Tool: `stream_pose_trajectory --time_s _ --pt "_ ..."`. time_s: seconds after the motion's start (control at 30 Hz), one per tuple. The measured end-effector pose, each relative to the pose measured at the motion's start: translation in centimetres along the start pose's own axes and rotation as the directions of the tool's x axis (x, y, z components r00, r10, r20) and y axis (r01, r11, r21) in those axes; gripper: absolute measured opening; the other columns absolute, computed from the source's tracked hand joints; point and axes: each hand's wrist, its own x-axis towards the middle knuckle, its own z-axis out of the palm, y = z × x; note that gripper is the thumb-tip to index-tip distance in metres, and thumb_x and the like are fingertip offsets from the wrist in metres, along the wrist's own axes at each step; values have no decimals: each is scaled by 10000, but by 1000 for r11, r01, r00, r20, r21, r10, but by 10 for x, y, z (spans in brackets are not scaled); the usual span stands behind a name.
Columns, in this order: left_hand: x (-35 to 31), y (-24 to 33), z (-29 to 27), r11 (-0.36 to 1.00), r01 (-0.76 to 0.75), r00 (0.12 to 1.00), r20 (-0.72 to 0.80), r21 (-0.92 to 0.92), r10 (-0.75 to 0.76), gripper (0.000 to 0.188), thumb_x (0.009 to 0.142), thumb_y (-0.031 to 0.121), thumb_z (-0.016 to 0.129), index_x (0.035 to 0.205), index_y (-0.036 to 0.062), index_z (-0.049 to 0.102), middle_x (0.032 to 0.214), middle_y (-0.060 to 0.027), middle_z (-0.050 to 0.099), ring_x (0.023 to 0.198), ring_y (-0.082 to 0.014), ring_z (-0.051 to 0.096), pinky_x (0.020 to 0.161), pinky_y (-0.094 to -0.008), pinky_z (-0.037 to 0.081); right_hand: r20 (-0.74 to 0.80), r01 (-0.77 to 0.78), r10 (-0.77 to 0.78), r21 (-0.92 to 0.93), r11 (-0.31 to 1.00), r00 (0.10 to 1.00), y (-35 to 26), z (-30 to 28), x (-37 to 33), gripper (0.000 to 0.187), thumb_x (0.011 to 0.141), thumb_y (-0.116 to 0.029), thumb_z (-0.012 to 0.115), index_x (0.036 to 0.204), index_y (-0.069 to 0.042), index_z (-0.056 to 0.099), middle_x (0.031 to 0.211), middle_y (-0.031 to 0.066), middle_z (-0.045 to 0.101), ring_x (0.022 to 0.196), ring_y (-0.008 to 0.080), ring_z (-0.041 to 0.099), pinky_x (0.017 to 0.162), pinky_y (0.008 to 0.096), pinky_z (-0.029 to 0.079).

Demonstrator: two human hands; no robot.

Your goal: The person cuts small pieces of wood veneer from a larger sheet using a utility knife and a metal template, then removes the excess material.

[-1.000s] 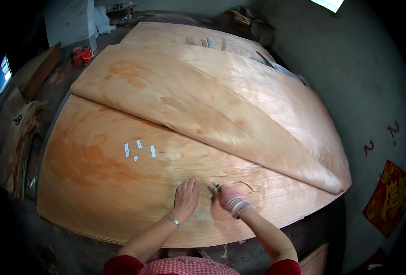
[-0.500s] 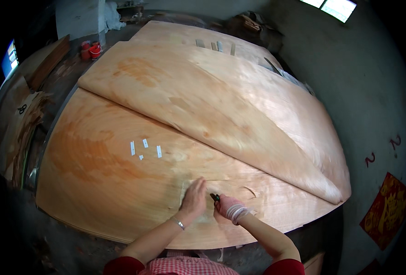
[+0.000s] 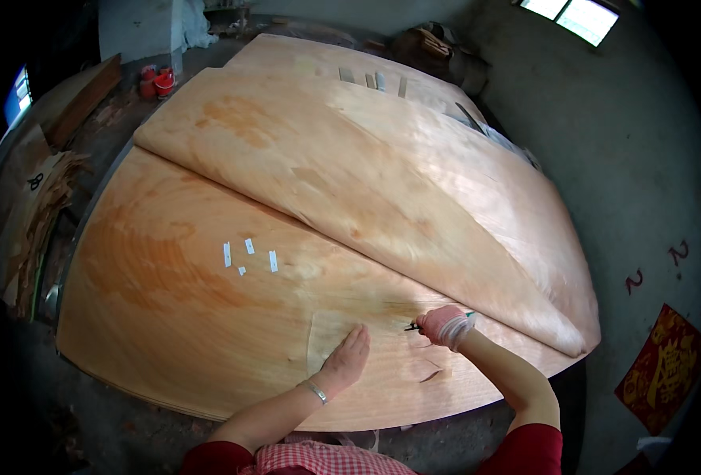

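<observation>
A large sheet of thin wood veneer [image 3: 208, 340] covers the work surface in front of me. My left hand [image 3: 346, 362] lies flat on it, fingers stretched out, beside a paler rectangular piece of veneer [image 3: 319, 336]. My right hand [image 3: 443, 326], in a pinkish glove with a white cuff, is closed round a slim knife [image 3: 411, 326]. Its dark tip points left, close to the sheet, and a bit of green shows behind the fist. A curved sliver of veneer [image 3: 431, 374] lies below the right hand. Most of the knife's handle is hidden.
A folded-back veneer sheet [image 3: 342, 190] crosses the stack beyond my hands. Several small white slips [image 3: 273, 261] lie left of centre. Wood strips [image 3: 370, 81] rest at the far end. Red buckets [image 3: 163, 83] stand far left; scissors [image 3: 35, 182] lie on veneer scraps at the left.
My right hand has moved right and slightly away from me with the knife. My left hand has shifted a little toward me and right, uncovering more of the pale piece.
</observation>
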Motion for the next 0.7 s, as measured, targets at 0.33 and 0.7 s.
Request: stream_pose_trajectory --time_s 0.33,0.7 --pt "3 -1 2 982 -9 996 -87 -187 -8 389 848 36 435 1193 -144 445 1245 -274 455 1216 -382 421 1044 -398 356 -90 176 -173 26 984 981 -65 -50 44 172 831 -231 570 963 -142 637 820 93 663 785 305 655 636 418 513" --pt "2 3 4 988 41 999 -11 -148 -43 402 825 46 452 1185 -130 481 1273 -249 449 1241 -357 398 1044 -380 352 -4 -220 259 516 828 966 -54 50 -9 320 874 -354 490 941 -69 620 825 207 647 785 383 625 705 465 489"
